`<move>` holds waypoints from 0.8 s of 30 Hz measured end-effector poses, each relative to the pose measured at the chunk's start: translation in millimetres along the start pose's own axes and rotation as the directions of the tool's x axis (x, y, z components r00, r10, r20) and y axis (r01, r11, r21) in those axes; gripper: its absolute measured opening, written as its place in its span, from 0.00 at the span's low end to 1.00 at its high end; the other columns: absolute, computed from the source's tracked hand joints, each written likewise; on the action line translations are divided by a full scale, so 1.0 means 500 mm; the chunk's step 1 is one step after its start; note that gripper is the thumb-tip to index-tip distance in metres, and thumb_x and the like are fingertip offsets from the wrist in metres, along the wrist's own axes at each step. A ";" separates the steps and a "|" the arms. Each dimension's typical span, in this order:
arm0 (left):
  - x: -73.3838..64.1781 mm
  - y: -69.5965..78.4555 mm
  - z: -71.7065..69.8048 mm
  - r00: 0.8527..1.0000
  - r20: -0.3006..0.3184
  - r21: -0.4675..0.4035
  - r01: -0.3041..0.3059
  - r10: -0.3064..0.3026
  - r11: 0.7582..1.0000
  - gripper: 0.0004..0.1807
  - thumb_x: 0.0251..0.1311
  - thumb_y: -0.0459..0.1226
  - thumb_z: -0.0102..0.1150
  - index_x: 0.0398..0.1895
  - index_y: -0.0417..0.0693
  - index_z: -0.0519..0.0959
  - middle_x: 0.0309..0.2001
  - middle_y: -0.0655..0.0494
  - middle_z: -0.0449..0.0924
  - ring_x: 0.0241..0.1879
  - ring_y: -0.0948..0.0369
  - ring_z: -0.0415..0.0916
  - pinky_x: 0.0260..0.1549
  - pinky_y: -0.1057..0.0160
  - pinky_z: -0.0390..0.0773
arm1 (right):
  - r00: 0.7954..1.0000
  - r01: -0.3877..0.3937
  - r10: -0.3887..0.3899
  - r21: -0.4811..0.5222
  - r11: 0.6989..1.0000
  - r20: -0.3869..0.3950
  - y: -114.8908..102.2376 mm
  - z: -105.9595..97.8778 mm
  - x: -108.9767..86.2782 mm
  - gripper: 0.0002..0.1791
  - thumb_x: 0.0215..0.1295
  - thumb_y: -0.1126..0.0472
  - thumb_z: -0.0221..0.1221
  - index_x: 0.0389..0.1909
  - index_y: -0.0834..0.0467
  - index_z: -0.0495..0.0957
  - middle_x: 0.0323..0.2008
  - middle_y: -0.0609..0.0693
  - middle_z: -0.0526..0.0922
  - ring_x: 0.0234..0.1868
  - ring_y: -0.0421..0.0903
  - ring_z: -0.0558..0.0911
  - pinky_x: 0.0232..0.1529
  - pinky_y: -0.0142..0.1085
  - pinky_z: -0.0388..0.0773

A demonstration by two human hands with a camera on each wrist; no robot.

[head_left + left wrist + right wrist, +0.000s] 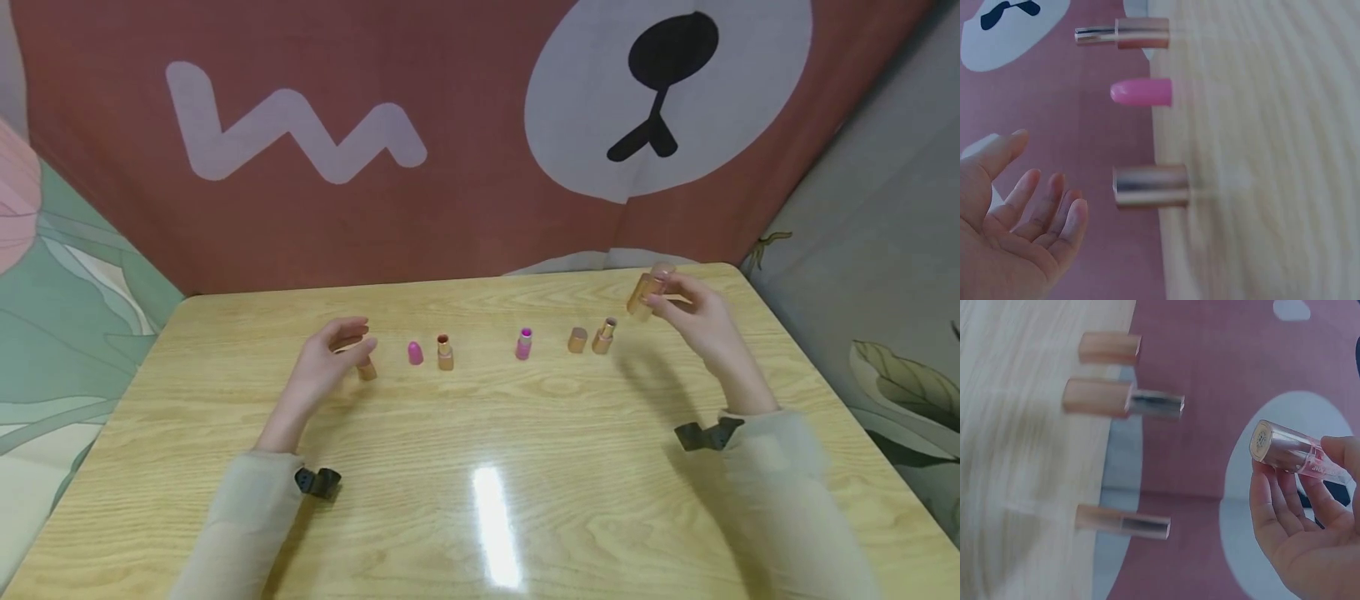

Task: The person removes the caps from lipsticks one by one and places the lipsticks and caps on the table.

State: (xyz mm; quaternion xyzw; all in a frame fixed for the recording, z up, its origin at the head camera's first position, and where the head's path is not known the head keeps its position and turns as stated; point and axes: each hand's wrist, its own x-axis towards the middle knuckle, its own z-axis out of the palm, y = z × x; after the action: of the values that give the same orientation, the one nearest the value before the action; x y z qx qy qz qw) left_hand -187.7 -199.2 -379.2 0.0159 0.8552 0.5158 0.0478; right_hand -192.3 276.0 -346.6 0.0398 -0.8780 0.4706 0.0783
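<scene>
My right hand (693, 321) is raised at the table's right and holds a gold-and-clear lipstick tube (1285, 450) between thumb and fingers, its gold end tilted down toward the tabletop. Left of it a gold lipstick base (603, 340) with a silver neck stands beside a gold cap (577, 340). At the left, the fingers of my left hand (326, 358) are loosely bent near another gold cap (1150, 186), with a gap between them in the left wrist view. A pink cap (415, 353) and a second gold lipstick base (446, 358) stand just right of it.
A magenta lipstick base (523, 345) stands mid-row on the wooden table (420, 467). The right wrist view shows a slender gold tube (1122, 522) with a dark shiny neck. Behind the table's back edge hangs a red-brown cloth (480, 217); patterned fabric (900, 317) hangs at the right.
</scene>
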 end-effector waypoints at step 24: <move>0.009 0.091 0.107 0.995 0.050 -0.112 -0.084 0.090 0.990 0.22 0.63 0.37 0.59 0.61 0.43 0.71 0.58 0.43 0.76 0.58 0.50 0.74 0.54 0.50 0.77 | 0.958 0.067 -0.094 0.109 0.992 0.269 -0.092 0.132 -0.002 0.19 0.68 0.63 0.56 0.55 0.68 0.69 0.54 0.64 0.75 0.45 0.30 0.78 0.44 0.22 0.76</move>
State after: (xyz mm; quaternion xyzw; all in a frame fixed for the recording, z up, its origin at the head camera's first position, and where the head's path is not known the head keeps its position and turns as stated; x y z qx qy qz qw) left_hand -187.9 -130.3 -364.3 0.0647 0.8224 0.5630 0.0495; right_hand -191.3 195.4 -344.9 0.1442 -0.8536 0.4998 -0.0269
